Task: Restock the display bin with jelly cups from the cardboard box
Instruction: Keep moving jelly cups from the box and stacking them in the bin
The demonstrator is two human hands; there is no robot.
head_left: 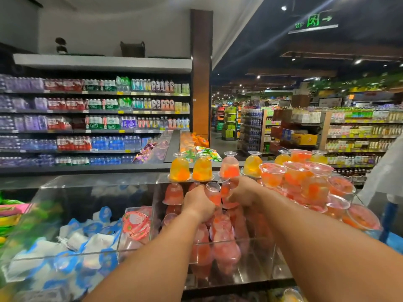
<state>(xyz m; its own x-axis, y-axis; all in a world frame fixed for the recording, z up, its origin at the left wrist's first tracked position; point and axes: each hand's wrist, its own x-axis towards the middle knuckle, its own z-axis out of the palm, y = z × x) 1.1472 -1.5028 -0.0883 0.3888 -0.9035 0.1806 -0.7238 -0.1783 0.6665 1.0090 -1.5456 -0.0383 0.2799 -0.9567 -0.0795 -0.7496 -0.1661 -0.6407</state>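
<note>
A clear acrylic display bin [237, 277] in front of me holds several red jelly cups [224, 247], stacked upside down. My left hand [197, 202] grips one inverted red jelly cup [213, 192] above the stack. My right hand [243, 189] is curled round another red cup [225, 189] right beside it. On the bin's back rim stand several upturned orange and pink cups [180, 167]. A heap of red and orange cups [305, 182] lies to the right. No cardboard box is in view.
The neighbouring acrylic compartment [76, 243] on the left holds blue-and-white packets. Behind run drink shelves [93, 118] and more bins. A person in white [386, 182] stands at the right edge. An aisle opens at the back right.
</note>
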